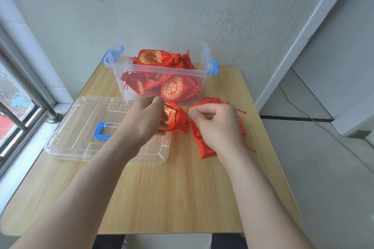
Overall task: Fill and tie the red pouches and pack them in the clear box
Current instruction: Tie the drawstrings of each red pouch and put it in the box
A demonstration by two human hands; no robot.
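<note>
A filled red pouch [176, 120] with a gold emblem lies on the wooden table between my hands, its neck gathered. My left hand [144, 119] pinches a thin drawstring at the pouch's upper left. My right hand [215, 125] has curled fingers pinching the string at the pouch's right side. Under my right hand lie flat red pouches [206, 149], partly hidden. The clear box [129, 85] with blue latches stands behind, holding several tied red pouches [172, 88].
The clear lid [66, 127] with a blue handle lies flat at the left, under my left wrist. A window and sill run along the left edge. The wall is right behind the box. The table's [182, 198] near half is bare wood.
</note>
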